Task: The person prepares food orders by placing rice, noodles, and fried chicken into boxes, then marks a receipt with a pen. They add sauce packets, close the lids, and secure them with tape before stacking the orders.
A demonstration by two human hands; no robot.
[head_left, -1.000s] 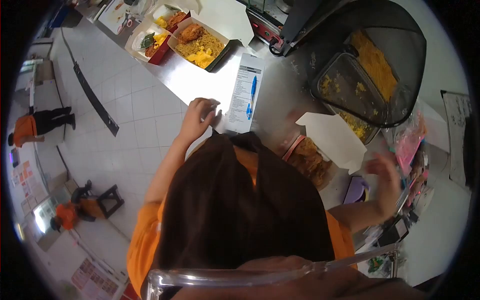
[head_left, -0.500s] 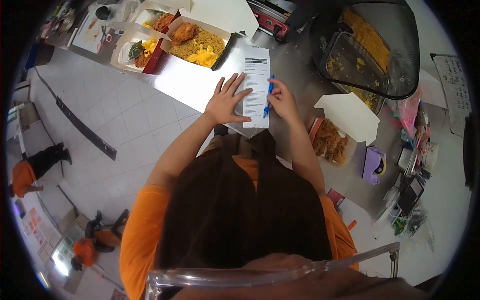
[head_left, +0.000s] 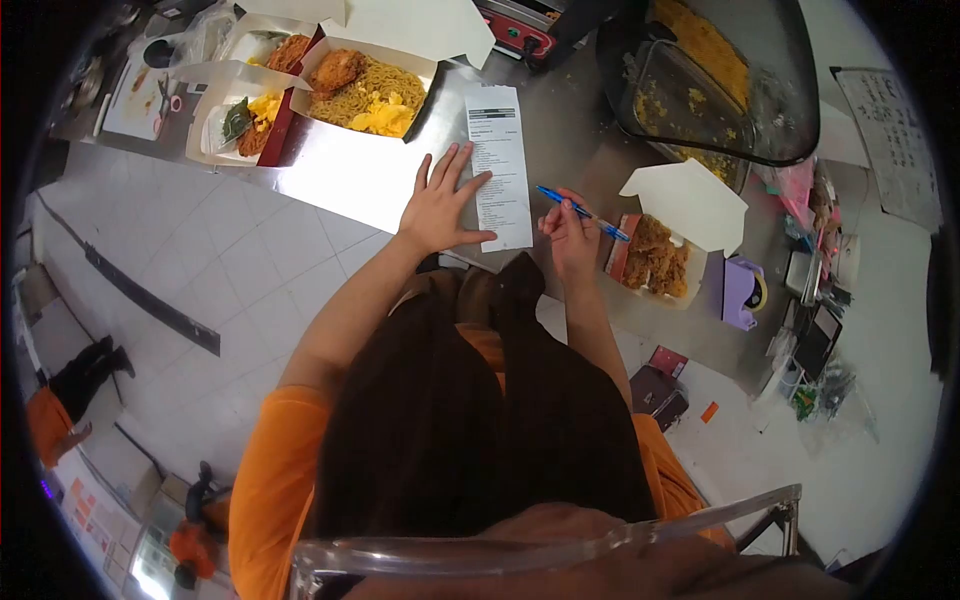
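A long printed receipt (head_left: 505,165) lies on the metal counter in front of me. My left hand (head_left: 437,207) rests flat with fingers spread, thumb and fingertips on the receipt's left edge. Just right of the paper, my right hand (head_left: 570,237) is closed around a blue pen (head_left: 583,213), which slants down toward the right. Close to the pen's lower end is an open box of fried chicken (head_left: 652,258) with its white lid raised. At the upper left stand open meal boxes, one with noodles (head_left: 375,95), scrambled egg and fried chicken.
A dark mesh-sided basket (head_left: 715,90) with yellow crumbs occupies the counter's upper right. A purple tape dispenser (head_left: 741,293) stands near its right edge. Two people in orange, one a torso (head_left: 55,425), the other a shirt (head_left: 192,548), are across the tiled floor at left.
My right hand has moved off the receipt to the right, and the pen has turned from near upright to slanting. My left hand stays on the paper. The whole view has shifted slightly.
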